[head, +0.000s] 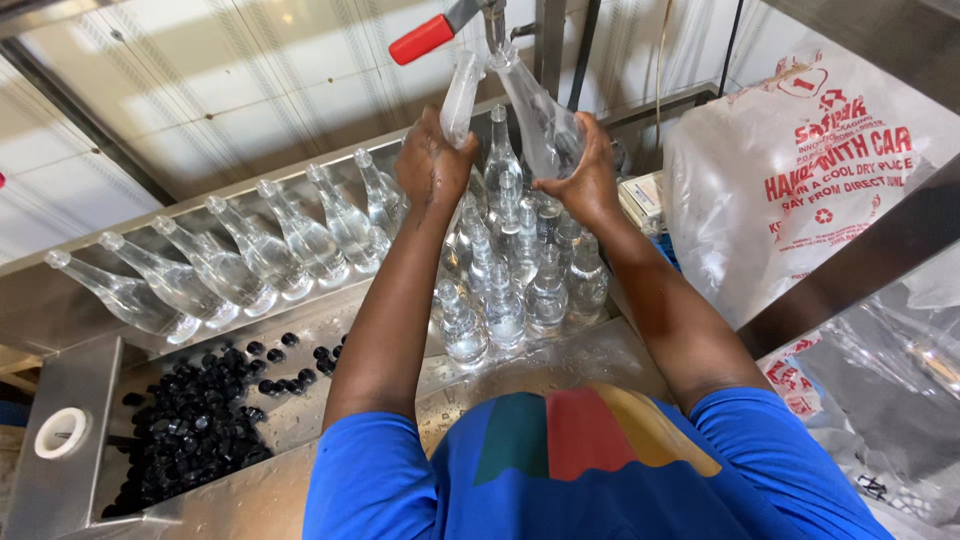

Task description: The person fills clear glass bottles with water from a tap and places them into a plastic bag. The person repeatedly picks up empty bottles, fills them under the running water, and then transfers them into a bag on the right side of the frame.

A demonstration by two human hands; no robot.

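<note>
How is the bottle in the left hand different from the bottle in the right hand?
The left-hand bottle looks slimmer and hazier; the right-hand bottle has a wide, rounded body. The left hand grips the left-hand bottle from below, its mouth beside the tap; the right hand holds the right-hand bottle with its neck right under the tap. Both are clear, uncapped and tilted upward.

I note clear, colourless bottles (300,240), black caps (190,425) and a red tap handle (421,40). The shirt (590,470) is blue with teal, red and yellow blocks; the bag (800,170) is white with red print.
</note>
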